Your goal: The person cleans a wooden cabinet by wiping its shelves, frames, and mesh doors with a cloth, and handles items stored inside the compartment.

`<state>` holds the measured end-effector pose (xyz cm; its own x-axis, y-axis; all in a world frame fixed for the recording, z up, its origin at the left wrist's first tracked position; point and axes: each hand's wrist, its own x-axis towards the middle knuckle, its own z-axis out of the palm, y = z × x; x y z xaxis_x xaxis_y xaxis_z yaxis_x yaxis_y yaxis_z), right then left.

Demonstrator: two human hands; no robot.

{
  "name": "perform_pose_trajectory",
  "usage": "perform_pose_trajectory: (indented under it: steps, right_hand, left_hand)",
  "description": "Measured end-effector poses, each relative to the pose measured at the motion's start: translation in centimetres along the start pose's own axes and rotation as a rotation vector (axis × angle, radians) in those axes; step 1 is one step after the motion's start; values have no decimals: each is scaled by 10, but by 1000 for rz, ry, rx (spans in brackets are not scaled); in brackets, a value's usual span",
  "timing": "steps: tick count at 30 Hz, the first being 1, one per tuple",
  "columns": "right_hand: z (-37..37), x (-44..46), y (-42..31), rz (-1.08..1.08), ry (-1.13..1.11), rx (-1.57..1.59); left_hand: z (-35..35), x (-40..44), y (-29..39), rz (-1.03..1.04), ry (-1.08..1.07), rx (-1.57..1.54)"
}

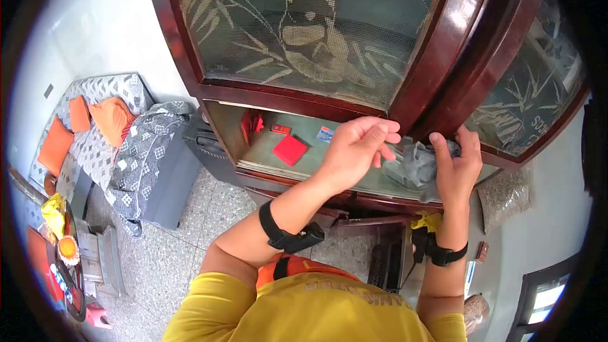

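My left hand (358, 149) is raised in front of the cabinet shelf, its fingers curled with the thumb against the index finger; whatever it may hold is too small to make out. A crumpled grey cloth (419, 163) is under my right hand (457, 166), whose fingers and thumb close round its right part near the cabinet's door edge. On the shelf (259, 152), left of my hands, lie a red square item (290, 150), a small red box (280, 129) and a small blue card (325, 134).
Glass doors with a panda pattern (310, 38) hang above the shelf. Below it, a lower cabinet door (373, 220) stands open. A sofa with orange cushions (56, 145) and a black suitcase (209, 149) are at the left; a patterned cushion (505, 199) is at the right.
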<state>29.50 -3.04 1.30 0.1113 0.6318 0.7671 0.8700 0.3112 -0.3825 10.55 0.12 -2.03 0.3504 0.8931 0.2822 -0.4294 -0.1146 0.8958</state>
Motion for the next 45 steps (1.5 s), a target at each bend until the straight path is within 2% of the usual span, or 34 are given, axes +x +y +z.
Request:
perform_pose_trajectory:
  steps: [4, 7, 8, 11, 13, 14, 15, 16, 17, 18, 19, 21, 23, 25, 27, 29, 31, 33, 35, 37, 39, 41, 42, 45]
  right_hand:
    - [4, -5, 3, -66, 100, -3]
    - [5, -6, 3, -86, 94, -28]
    - [4, -6, 1, -55, 91, -39]
    - [10, -7, 0, -47, 109, -26]
    - [16, -12, 2, -24, 96, -48]
    - [20, -14, 3, 16, 166, 34]
    - [25, -16, 4, 53, 242, 115]
    - [23, -17, 3, 99, 212, 83]
    - [23, -20, 4, 113, 196, 68]
    - [24, -21, 5, 112, 217, 61]
    - [25, -21, 6, 109, 241, 55]
    - [22, -22, 11, 100, 224, 54]
    - [19, -24, 12, 72, 201, 66]
    - [15, -32, 13, 152, 165, 160]
    - [12, -47, 10, 216, 112, 158]
    - [14, -71, 7, 295, 29, 230]
    - [17, -91, 7, 370, -28, 305]
    - [22, -112, 10, 454, -198, 377]
    - [26, -127, 14, 472, -247, 343]
    - [31, -137, 14, 561, -283, 457]
    - [34, -147, 15, 575, -283, 458]
    - [34, -153, 14, 584, -303, 445]
    - [32, -155, 11, 619, -316, 477]
    - [26, -160, 12, 632, -378, 455]
  left_hand:
    - [1, -4, -5, 29, 2, 60]
    - [-7, -10, -23, 57, -49, 154]
    - [-12, -17, -32, 42, -27, 141]
    - [-33, -38, -63, -114, -44, 436]
    - [-66, -47, -94, -17, 180, 737]
    - [-97, -47, -121, -16, 326, 856]
    - [-124, -49, -132, -27, 436, 922]
    - [-149, -51, -140, 22, 534, 1009]
    - [-172, -50, -149, -36, 643, 1082]
    - [-196, -50, -156, -98, 626, 1221]
    - [-201, -47, -155, -105, 615, 1216]
    - [-208, -43, -155, -338, 634, 1426]
    - [-213, -34, -162, -307, 571, 1445]
    - [-214, -28, -167, -291, 506, 1462]
    - [-212, -9, -157, -506, 403, 1436]
    - [-216, -9, -162, -473, 391, 1429]
    - [-233, 3, -166, -164, 603, 1660]
    - [-243, 15, -129, -88, 623, 1882]
    - [-266, 29, -119, -66, 680, 2116]
    - [-284, 43, -118, -230, 646, 2178]
    - [-299, 60, -122, -252, 632, 2196]
    - [-297, 74, -110, -499, 571, 2031]
    - [-292, 79, -110, -601, 512, 2091]
    - [-313, 85, -112, -573, 468, 1959]
